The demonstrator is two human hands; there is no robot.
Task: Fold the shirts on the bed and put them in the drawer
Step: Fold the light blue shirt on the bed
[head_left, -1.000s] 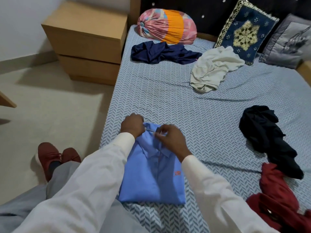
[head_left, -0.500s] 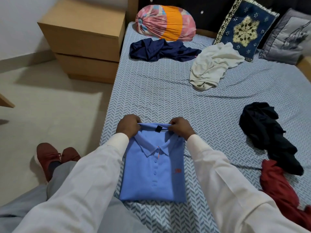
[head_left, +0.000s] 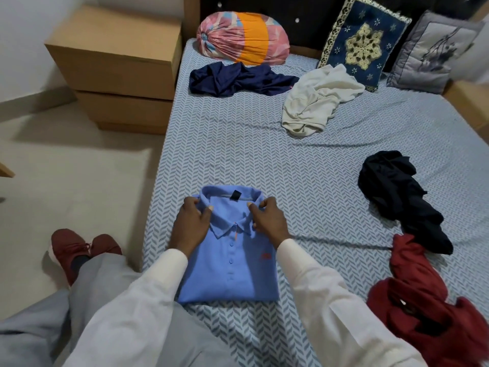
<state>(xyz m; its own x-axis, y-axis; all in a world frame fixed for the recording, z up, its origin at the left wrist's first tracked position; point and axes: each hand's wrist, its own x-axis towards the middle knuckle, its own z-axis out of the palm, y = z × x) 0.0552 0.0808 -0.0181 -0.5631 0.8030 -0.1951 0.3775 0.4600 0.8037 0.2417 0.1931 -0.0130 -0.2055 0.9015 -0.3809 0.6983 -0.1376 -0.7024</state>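
Lying folded beneath both grips, the blue polo shirt point(head_left: 230, 268) rests on the bed point(head_left: 264, 144) with its collar pinched by the left grip point(head_left: 191, 221) and right grip point(head_left: 267, 221), and lifting by the collar alone could spill the folds before the drawer unit point(head_left: 119, 64) beyond the left grip.

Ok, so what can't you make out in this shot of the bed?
Head view:
- red garment: cut off by the right and bottom edges, blurred.
- blue shirt: left edge partly behind the left sleeve; chest logo too small to read.
- wooden piece: cut by the left edge, unidentifiable.
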